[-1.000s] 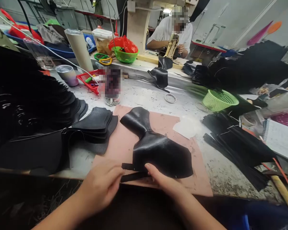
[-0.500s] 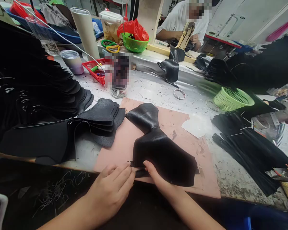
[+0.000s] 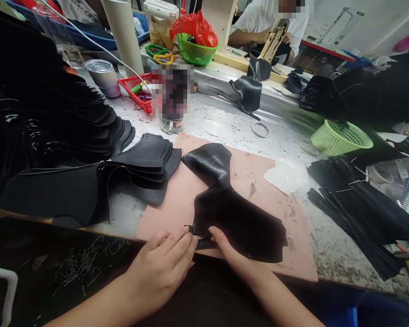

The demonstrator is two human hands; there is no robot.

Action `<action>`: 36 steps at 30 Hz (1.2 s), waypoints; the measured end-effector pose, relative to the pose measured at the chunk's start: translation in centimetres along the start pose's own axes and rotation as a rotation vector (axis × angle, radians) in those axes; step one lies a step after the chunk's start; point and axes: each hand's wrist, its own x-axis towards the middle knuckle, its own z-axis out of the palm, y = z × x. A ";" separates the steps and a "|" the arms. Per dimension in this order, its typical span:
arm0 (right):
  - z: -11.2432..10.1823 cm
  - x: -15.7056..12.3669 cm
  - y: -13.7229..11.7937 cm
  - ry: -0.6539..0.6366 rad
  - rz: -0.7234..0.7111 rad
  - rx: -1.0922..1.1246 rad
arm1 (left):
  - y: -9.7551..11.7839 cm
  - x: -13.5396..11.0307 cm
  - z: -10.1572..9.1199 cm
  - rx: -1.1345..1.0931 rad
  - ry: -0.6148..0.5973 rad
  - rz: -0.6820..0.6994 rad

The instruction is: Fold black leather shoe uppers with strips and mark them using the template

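A black leather piece (image 3: 238,213) lies on a pink mat (image 3: 255,177) at the table's near edge. My left hand (image 3: 163,268) sits at the piece's near left corner, its fingers pressed together on a narrow black strip (image 3: 201,243) there. My right hand (image 3: 225,250) meets it from the right, fingertips pinching the same strip against the leather's edge. A stack of cut black leather pieces (image 3: 146,163) lies left of the mat.
A tall pile of black pieces (image 3: 37,118) fills the left. Black strips (image 3: 354,209) and a green basket (image 3: 341,138) lie right. A jar (image 3: 172,120), red tray (image 3: 136,88), cups and green bowl (image 3: 196,52) stand behind. Another person (image 3: 269,27) works at the far side.
The view has tilted down and nearer. Both hands have closed in on the strip at the leather's near left corner; the strip end that stuck out left is now mostly covered.
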 end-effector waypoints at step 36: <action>2.1 -0.4 0.6 0.230 0.082 -0.126 | 0.3 -1.0 0.7 0.022 -0.012 -0.021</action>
